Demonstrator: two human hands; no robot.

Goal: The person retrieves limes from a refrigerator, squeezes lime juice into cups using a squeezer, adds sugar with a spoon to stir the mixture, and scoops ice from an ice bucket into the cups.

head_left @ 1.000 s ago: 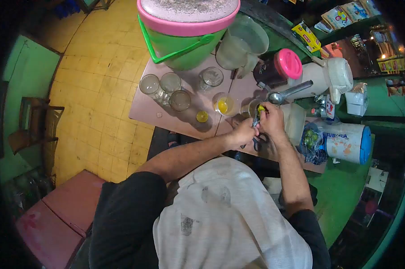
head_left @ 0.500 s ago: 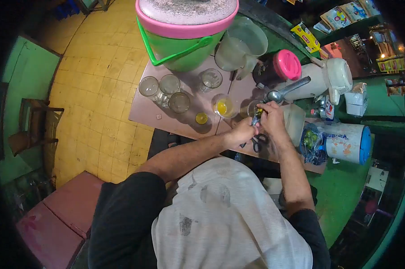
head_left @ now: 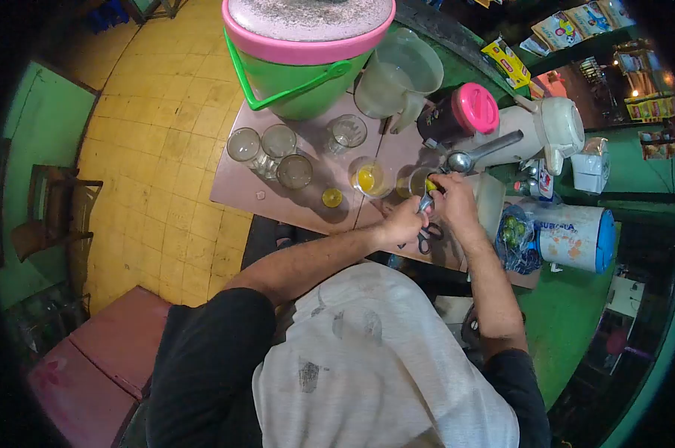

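My left hand [head_left: 405,224] is closed around a slim grey metal tool [head_left: 425,202], whose kind I cannot make out. Between the fingers of my right hand [head_left: 454,198] is a piece of yellow-green citrus [head_left: 431,184], held at the rim of a drinking glass [head_left: 418,181]. Left of it stands a glass with yellow liquid or pulp [head_left: 367,178], with a cut citrus half [head_left: 331,197] lying near it. Dark-handled scissors [head_left: 430,240] lie just below my hands. A metal scoop-like tool [head_left: 461,161] rests above my right hand.
Several glasses [head_left: 294,171] stand on the pink table [head_left: 229,187]. Behind them are a green bucket [head_left: 300,89], a clear pitcher [head_left: 397,71], a pink-lidded jar [head_left: 476,110] and a thermos [head_left: 554,127]. At right are a bag of green citrus [head_left: 514,231] and a white container [head_left: 573,237].
Both hands stay close together by the glass; my right fingers and the citrus piece have shifted slightly. The whole view has moved a little to the left.
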